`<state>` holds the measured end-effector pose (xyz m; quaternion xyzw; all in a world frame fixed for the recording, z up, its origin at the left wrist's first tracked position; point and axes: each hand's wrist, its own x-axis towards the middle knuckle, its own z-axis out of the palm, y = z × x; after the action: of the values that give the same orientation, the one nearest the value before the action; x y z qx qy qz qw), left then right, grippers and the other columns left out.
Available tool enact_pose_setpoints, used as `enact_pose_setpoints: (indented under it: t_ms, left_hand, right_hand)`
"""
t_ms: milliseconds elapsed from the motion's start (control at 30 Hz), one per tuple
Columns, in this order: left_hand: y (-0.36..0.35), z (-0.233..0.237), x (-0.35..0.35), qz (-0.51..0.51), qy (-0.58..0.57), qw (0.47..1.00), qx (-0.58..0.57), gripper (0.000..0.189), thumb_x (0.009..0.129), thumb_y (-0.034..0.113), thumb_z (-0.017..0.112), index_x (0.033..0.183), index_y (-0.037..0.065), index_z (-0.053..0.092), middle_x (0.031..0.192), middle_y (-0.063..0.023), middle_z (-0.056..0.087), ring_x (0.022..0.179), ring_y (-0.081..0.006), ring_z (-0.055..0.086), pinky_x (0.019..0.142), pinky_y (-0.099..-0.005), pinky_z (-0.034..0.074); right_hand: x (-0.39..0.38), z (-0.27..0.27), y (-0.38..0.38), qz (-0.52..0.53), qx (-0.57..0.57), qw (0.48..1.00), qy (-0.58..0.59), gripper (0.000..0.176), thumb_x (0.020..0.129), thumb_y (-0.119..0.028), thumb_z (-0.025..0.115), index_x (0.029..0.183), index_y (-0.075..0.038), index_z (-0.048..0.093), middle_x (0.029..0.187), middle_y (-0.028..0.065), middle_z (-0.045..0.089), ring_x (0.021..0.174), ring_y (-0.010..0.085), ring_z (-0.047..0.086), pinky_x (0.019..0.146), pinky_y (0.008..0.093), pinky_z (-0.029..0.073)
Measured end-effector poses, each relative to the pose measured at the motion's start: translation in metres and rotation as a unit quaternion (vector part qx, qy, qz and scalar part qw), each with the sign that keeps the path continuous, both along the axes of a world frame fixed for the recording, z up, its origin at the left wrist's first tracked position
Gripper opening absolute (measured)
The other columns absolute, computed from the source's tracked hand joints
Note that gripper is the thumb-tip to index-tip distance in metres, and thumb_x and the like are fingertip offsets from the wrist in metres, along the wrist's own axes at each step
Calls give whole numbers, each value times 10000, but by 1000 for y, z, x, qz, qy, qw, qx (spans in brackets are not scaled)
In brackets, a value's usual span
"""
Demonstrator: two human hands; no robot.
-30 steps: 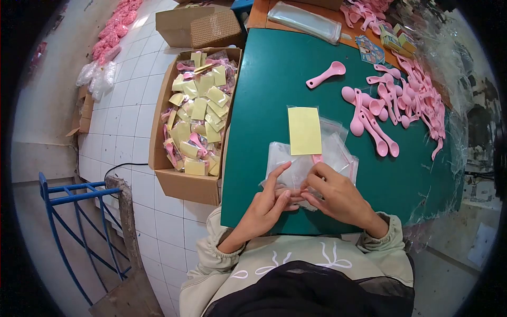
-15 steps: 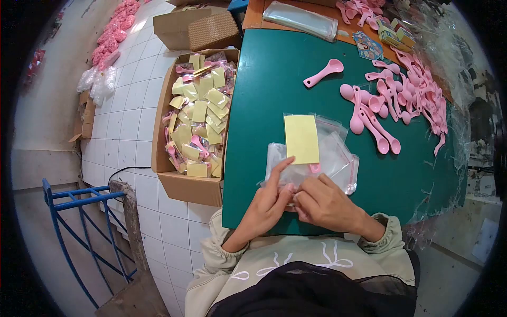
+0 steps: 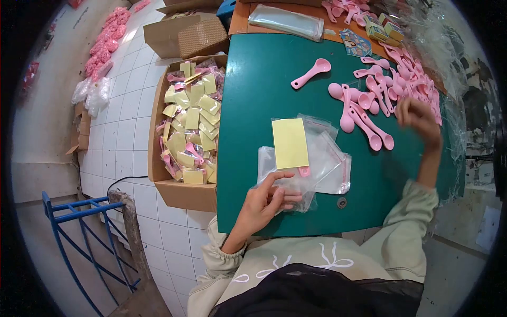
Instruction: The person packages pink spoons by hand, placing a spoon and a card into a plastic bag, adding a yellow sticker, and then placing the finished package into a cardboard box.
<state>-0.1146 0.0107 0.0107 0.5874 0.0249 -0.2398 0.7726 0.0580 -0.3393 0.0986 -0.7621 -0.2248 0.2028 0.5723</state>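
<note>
Left of a yellow card (image 3: 290, 143) lying on a green surface (image 3: 243, 132), an open cardboard box (image 3: 187, 196) is filled with clear packets (image 3: 193, 117) showing yellow cards and pink spoons; those deeper down are buried from sight. Just below the card, a person's left hand (image 3: 262, 202) is held with its fingers apart; whether the index fingertip meets the card's edge cannot be told. A pink tip (image 3: 303, 171) juts from under that same edge, the rest hidden. Beyond the card lies a lone spoon (image 3: 311, 74). Clear bags (image 3: 327, 158) overlap beneath it and to its right, their layers hard to separate. Well right of the card, a blurred right hand (image 3: 421, 120) partly covers a spoon heap (image 3: 417, 79); whether its fingers grip a spoon cannot be told.
</note>
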Motion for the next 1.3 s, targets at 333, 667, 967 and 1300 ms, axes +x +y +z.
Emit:
enact_pose_setpoints:
  t_ms: [333,667,967,1300]
  left_hand:
    - [6,-2,-1,12,9,999,-32,239,953,37,368,1153,-19,486,1118,-120,574,1063,-194,572,827,-289,529]
    - [23,19,-18,43,8,997,-66,247,932,19,427,1173,-22,464,1097,-148,584,1008,-222,610,791,-296,530]
    - [14,11,-16,12,-156,946,283,205,760,12,674,941,12,577,932,-74,594,804,-122,612,652,-230,517]
    - [-2,3,-21,89,-113,970,198,127,799,12,651,883,-28,566,926,-82,567,752,-129,616,626,-234,557]
  right_hand:
    - [-97,-26,82,-85,-315,915,-239,520,639,36,663,1114,-54,472,1139,153,459,1030,346,482,913,395,390]
    - [-138,-74,155,-40,-91,957,-274,272,631,-2,761,835,-48,588,972,118,500,795,222,568,676,299,505]
    - [-143,-69,145,-17,-75,982,-173,194,702,-64,738,824,-23,592,932,103,481,747,205,558,661,306,487]
    - [-150,-78,147,-132,67,976,157,121,822,-25,641,892,37,564,904,68,563,784,94,592,663,220,511]
